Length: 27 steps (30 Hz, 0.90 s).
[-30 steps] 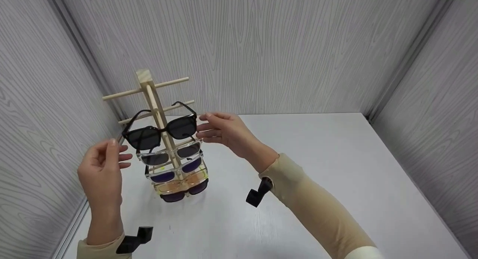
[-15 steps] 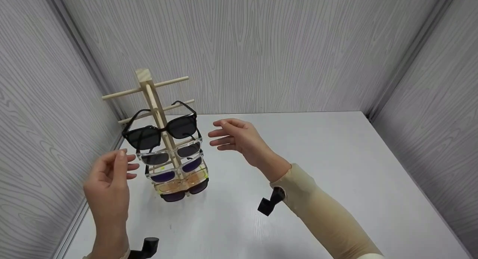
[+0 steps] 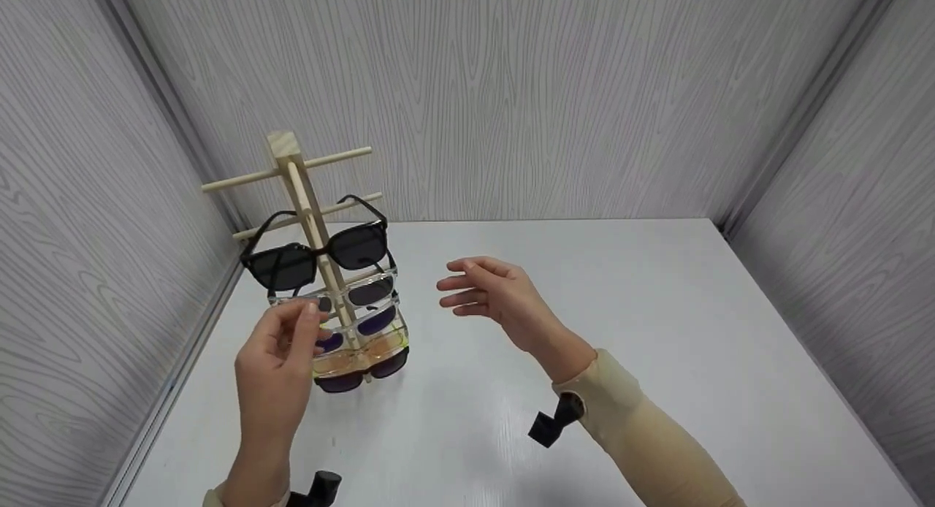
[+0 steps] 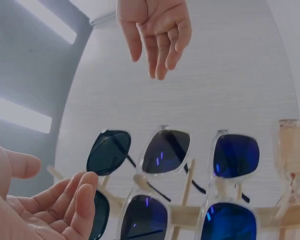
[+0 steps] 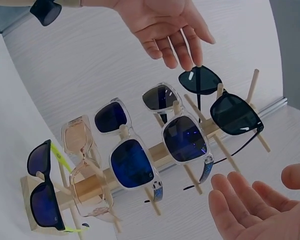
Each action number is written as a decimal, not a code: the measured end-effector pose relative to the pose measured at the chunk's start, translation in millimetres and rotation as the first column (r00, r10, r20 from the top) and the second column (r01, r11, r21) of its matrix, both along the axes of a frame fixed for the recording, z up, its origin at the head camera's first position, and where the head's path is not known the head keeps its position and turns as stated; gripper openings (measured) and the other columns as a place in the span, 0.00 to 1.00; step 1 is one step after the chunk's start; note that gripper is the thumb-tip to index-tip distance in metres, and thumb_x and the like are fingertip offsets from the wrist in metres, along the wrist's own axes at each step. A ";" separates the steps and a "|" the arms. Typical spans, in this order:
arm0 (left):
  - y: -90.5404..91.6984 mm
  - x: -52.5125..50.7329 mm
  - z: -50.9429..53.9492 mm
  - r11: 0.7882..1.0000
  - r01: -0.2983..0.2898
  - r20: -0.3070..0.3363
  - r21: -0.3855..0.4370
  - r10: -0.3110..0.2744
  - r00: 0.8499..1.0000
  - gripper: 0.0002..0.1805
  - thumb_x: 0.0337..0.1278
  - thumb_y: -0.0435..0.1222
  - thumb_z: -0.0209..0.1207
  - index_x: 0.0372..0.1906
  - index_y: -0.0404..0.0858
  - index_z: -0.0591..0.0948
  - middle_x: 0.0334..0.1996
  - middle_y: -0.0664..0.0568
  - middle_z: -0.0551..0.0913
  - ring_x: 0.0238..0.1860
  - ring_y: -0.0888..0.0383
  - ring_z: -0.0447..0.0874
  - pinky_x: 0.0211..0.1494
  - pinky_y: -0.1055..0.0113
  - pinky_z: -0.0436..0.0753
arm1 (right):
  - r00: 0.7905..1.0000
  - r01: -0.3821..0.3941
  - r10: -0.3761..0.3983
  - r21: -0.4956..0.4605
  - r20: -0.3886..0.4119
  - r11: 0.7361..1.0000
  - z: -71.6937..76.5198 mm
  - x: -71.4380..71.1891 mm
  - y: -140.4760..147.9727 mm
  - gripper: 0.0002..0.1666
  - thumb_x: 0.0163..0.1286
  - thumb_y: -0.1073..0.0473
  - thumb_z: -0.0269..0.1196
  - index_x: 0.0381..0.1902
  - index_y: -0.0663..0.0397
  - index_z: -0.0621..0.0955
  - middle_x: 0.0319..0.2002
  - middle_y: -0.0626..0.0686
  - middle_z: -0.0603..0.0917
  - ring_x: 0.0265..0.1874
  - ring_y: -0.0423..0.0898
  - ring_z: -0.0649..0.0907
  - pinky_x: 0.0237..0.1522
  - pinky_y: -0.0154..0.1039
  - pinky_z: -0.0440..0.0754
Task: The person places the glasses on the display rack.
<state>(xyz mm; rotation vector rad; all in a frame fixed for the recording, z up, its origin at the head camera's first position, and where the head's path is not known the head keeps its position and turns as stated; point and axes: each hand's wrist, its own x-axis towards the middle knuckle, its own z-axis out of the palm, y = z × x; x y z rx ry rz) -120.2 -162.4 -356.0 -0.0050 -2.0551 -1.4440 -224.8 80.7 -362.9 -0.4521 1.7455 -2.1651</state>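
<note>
A wooden eyewear stand (image 3: 302,193) bears several pairs of sunglasses, one above another. Highest hangs a black pair of sunglasses (image 3: 358,245); below it come clear-framed sunglasses with dark lenses (image 3: 371,291) and another clear-framed pair with blue-violet lenses (image 5: 132,164). Farther down are peach-tinted glasses (image 5: 89,184) and a dark-lensed pair with yellow-green temples (image 5: 44,205). My left hand (image 3: 276,357), fingers relaxed and holding nothing, is in front of the stand's lower left, hiding some left lenses in the head view. Right of the stand, my right hand (image 3: 504,299) hovers apart from it, fingers loosely extended.
The stand is on a white table (image 3: 621,346), near the left wall (image 3: 88,273). A wood-grain panel (image 3: 511,98) rises behind. Bare wooden pegs (image 3: 338,157) stick out at the stand's top. A black wrist camera (image 3: 555,419) sits on my right sleeve.
Both hands have drawn away from the black sunglasses: the right hand toward the right and nearer me, the left hand rightward and down across the stand's front. The sunglasses stay in place.
</note>
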 end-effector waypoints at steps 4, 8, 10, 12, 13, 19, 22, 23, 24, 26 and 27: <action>9.5 -2.5 -7.7 0.998 0.060 0.028 0.018 -0.060 0.998 0.12 0.65 0.38 0.54 0.43 0.32 0.79 0.33 0.48 0.81 0.32 0.55 0.81 0.31 0.73 0.79 | 1.000 0.013 -0.013 0.015 0.000 1.000 -9.5 1.3 8.7 0.21 0.70 0.53 0.56 0.54 0.62 0.75 0.44 0.60 0.83 0.43 0.56 0.83 0.47 0.47 0.78; 20.2 -6.1 -15.5 0.994 0.109 0.071 0.022 -0.111 0.991 0.11 0.64 0.39 0.55 0.43 0.35 0.79 0.33 0.51 0.82 0.32 0.55 0.82 0.31 0.70 0.79 | 1.000 0.026 -0.027 0.027 0.009 0.999 -19.9 3.2 18.5 0.21 0.70 0.53 0.55 0.53 0.61 0.75 0.45 0.60 0.82 0.43 0.56 0.83 0.47 0.47 0.78; 25.2 -8.2 -19.0 0.991 0.129 0.085 0.023 -0.130 0.988 0.10 0.64 0.39 0.55 0.42 0.37 0.79 0.33 0.53 0.82 0.32 0.56 0.82 0.31 0.69 0.80 | 0.999 0.034 -0.034 0.027 0.016 0.999 -24.8 3.7 23.6 0.20 0.70 0.53 0.55 0.53 0.61 0.75 0.45 0.60 0.82 0.43 0.56 0.83 0.47 0.47 0.78; 29.6 -10.0 -22.3 0.989 0.149 0.092 0.025 -0.150 0.984 0.10 0.63 0.40 0.56 0.42 0.38 0.80 0.33 0.53 0.82 0.32 0.57 0.82 0.32 0.69 0.80 | 0.999 0.040 -0.041 0.024 0.023 0.999 -28.4 4.5 28.1 0.20 0.70 0.53 0.55 0.53 0.61 0.75 0.45 0.60 0.82 0.44 0.56 0.83 0.47 0.47 0.78; 31.5 -10.6 -23.9 0.987 0.157 0.094 0.027 -0.159 0.983 0.10 0.63 0.40 0.56 0.42 0.38 0.80 0.33 0.52 0.82 0.33 0.57 0.82 0.32 0.69 0.80 | 0.999 0.043 -0.043 0.020 0.026 0.999 -29.9 4.9 30.2 0.20 0.70 0.53 0.55 0.53 0.62 0.75 0.45 0.60 0.82 0.44 0.56 0.82 0.47 0.47 0.78; 43.3 -15.4 -33.3 0.972 0.236 0.123 0.011 -0.235 0.964 0.13 0.62 0.44 0.57 0.43 0.38 0.80 0.34 0.52 0.80 0.35 0.59 0.80 0.36 0.69 0.79 | 0.997 0.060 -0.061 0.024 0.046 0.998 -40.2 5.6 42.8 0.20 0.71 0.54 0.55 0.53 0.62 0.75 0.46 0.61 0.81 0.45 0.57 0.82 0.47 0.47 0.78; 48.9 -19.1 -38.3 0.962 0.275 0.116 0.000 -0.273 0.955 0.13 0.61 0.44 0.57 0.43 0.39 0.80 0.33 0.54 0.81 0.34 0.60 0.80 0.36 0.68 0.79 | 0.995 0.074 -0.076 0.047 0.056 0.996 -46.6 5.3 49.4 0.20 0.71 0.53 0.55 0.53 0.62 0.75 0.46 0.61 0.81 0.45 0.57 0.82 0.47 0.47 0.78; 50.8 -20.3 -39.9 0.958 0.286 0.110 -0.002 -0.284 0.953 0.13 0.61 0.44 0.57 0.43 0.39 0.80 0.33 0.54 0.81 0.33 0.59 0.81 0.35 0.68 0.79 | 0.995 0.075 -0.079 0.056 0.058 0.996 -48.9 5.1 51.7 0.21 0.71 0.53 0.55 0.54 0.62 0.75 0.46 0.61 0.81 0.45 0.57 0.82 0.47 0.47 0.78; 52.8 -21.5 -41.7 0.956 0.294 0.104 -0.008 -0.292 0.951 0.13 0.62 0.43 0.57 0.43 0.39 0.80 0.32 0.55 0.81 0.33 0.59 0.81 0.35 0.68 0.79 | 0.995 0.079 -0.083 0.063 0.062 0.995 -51.3 4.9 54.2 0.21 0.71 0.53 0.55 0.54 0.62 0.75 0.46 0.61 0.81 0.45 0.57 0.82 0.47 0.47 0.78; 57.4 -23.7 -44.5 0.950 0.313 0.093 -0.017 -0.310 0.946 0.11 0.62 0.42 0.57 0.43 0.39 0.80 0.32 0.56 0.81 0.32 0.58 0.81 0.33 0.69 0.79 | 0.993 0.086 -0.091 0.075 0.071 0.993 -56.3 4.7 59.7 0.21 0.71 0.52 0.55 0.54 0.62 0.75 0.46 0.61 0.81 0.45 0.57 0.82 0.47 0.47 0.78; 60.1 -24.5 -45.4 0.947 0.320 0.093 -0.022 -0.317 0.944 0.10 0.62 0.40 0.57 0.42 0.38 0.80 0.31 0.56 0.81 0.32 0.58 0.81 0.33 0.69 0.79 | 0.992 0.091 -0.097 0.078 0.075 0.993 -58.8 4.8 62.8 0.21 0.71 0.52 0.55 0.54 0.62 0.75 0.46 0.61 0.81 0.45 0.57 0.82 0.48 0.47 0.78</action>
